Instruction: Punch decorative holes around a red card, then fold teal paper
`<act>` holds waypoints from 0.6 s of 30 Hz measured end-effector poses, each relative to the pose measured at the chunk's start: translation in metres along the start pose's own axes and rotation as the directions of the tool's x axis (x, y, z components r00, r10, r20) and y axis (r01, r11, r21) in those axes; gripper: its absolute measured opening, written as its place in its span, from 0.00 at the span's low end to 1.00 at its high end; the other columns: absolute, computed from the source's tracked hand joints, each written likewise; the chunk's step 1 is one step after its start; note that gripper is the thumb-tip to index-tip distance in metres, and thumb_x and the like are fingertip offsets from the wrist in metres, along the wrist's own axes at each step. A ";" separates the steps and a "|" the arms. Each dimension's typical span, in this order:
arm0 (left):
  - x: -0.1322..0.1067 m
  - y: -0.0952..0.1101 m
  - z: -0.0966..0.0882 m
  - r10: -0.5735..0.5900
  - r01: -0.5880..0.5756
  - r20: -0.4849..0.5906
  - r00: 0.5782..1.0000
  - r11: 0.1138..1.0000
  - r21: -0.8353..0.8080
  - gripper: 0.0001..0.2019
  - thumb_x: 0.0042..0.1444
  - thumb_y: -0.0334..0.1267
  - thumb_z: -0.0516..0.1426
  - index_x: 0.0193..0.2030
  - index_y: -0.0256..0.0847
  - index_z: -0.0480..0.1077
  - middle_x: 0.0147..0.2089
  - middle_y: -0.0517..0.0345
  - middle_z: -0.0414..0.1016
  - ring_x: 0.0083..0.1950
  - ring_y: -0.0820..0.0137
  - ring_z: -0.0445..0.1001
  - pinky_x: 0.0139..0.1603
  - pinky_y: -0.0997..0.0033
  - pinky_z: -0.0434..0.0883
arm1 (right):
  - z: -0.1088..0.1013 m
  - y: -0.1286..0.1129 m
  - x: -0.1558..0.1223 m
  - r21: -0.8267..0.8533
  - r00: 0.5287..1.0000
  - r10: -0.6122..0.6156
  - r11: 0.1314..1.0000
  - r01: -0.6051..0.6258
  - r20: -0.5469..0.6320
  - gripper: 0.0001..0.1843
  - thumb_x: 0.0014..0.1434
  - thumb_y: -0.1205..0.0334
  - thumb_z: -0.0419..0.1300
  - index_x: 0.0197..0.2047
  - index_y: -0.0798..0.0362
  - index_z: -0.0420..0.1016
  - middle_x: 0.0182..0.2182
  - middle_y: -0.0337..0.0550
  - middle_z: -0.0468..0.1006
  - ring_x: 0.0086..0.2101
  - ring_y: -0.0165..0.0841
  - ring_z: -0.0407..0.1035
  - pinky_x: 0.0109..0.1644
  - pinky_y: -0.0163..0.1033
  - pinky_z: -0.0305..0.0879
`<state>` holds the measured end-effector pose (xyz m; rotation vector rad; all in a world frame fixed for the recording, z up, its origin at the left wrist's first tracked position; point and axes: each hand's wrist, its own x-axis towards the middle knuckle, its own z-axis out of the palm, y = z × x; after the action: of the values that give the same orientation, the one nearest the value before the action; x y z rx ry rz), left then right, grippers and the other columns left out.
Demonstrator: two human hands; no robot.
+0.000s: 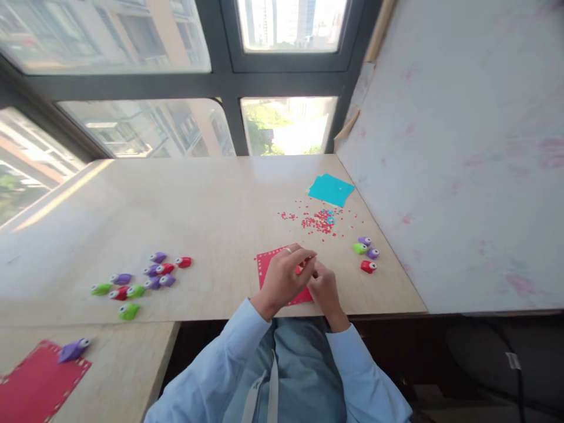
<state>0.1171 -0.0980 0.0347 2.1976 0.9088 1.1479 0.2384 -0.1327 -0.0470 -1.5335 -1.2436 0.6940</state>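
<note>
At the table (pixel 211 302) edge, left hand (pixel 282 279) and right hand (pixel 325 289) closed on a red punch (pixel 299 269) over red paper (pixel 264 267).

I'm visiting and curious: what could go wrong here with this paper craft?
The red sheet under the left hand and right hand reaches the table's near edge, so it might slip off. The loose red bits could scatter at a sleeve's brush. The red punch lies near the right edge and could get knocked down.
</note>
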 end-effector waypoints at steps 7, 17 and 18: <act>-0.093 -0.061 -0.115 -0.291 0.409 -0.371 0.882 0.864 0.294 0.08 0.61 0.36 0.55 0.40 0.38 0.75 0.35 0.56 0.75 0.28 0.74 0.69 0.32 0.73 0.69 | -0.006 0.006 -0.003 -0.086 0.998 0.042 0.996 -0.039 0.041 0.20 0.60 0.45 0.57 0.40 0.54 0.78 0.32 0.46 0.82 0.31 0.39 0.75 0.37 0.41 0.69; -0.136 -0.090 -0.176 -0.590 0.795 -0.541 0.600 0.513 0.322 0.26 0.57 0.41 0.56 0.62 0.36 0.65 0.36 0.55 0.77 0.31 0.66 0.73 0.36 0.67 0.69 | -0.008 0.003 -0.003 -0.147 0.995 0.095 0.985 -0.089 0.031 0.25 0.56 0.41 0.58 0.40 0.55 0.78 0.32 0.49 0.83 0.33 0.43 0.77 0.38 0.42 0.70; -0.130 -0.091 -0.174 -0.650 0.828 -0.516 0.558 0.471 0.303 0.29 0.57 0.42 0.57 0.64 0.35 0.62 0.34 0.56 0.77 0.33 0.64 0.75 0.36 0.67 0.68 | -0.008 0.002 -0.003 -0.151 0.995 0.098 0.984 -0.092 0.030 0.25 0.56 0.40 0.58 0.39 0.55 0.78 0.33 0.50 0.83 0.33 0.43 0.77 0.38 0.42 0.70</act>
<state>-0.1150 -0.1147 -0.0030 1.5400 2.3016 0.8488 0.2456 -0.1386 -0.0470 -1.7190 -1.2807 0.7066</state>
